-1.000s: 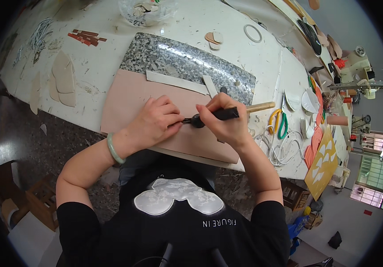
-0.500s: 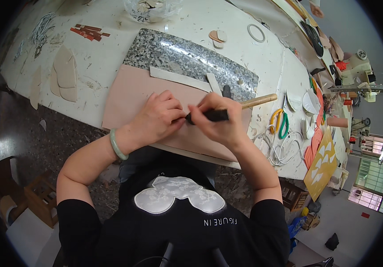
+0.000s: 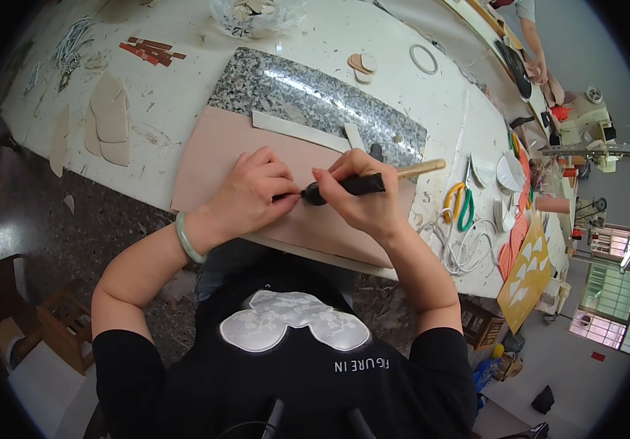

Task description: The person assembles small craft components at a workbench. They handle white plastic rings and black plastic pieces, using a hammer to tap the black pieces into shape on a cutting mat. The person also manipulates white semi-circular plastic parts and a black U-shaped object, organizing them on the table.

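One black-gripped hand tool with a pale wooden end (image 3: 362,183) lies closed in the right hand (image 3: 362,201), its tip down on the single pale pink leather sheet (image 3: 220,150) that overhangs the white worktable's (image 3: 176,95) near edge. The left hand (image 3: 253,194) presses flat-fingered on the sheet, pinching at the tip. One speckled grey granite slab (image 3: 308,95) lies under the sheet's far edge; one pair of yellow-and-green scissors (image 3: 460,201) lies to the right, near the table's edge.

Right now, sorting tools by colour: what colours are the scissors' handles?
Yellow and green scissors, head view.
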Available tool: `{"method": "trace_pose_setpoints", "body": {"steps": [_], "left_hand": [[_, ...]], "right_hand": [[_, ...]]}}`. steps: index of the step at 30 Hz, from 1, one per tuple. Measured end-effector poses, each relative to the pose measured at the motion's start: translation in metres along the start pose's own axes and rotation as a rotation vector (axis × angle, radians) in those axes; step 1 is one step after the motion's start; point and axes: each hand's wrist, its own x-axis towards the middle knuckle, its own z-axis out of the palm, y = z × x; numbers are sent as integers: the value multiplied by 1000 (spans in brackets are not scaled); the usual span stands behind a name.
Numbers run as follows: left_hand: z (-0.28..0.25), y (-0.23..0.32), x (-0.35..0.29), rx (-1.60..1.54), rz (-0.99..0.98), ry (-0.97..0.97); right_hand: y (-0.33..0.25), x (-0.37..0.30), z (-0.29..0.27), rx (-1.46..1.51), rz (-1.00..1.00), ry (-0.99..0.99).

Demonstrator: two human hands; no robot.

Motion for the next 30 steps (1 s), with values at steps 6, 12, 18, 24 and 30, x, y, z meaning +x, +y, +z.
{"method": "trace_pose_setpoints", "body": {"steps": [6,12,18,24,30], "left_hand": [[-1,2,-3,15,2,-2],[-5,2,-10,47,6,31],[-5,4,-7,43,-10,33],[-3,3,-9,54,-19,48],[-10,4,-13,97,-19,43]], "right_hand": [[-11,3,-5,-196,-268,-72],[-2,2,1,-122,-173,-32],[-37,3,-12,35,-217,-66],[-9,12,-11,-282,-286,-60],[0,5,5,-16,-84,-74]]}}
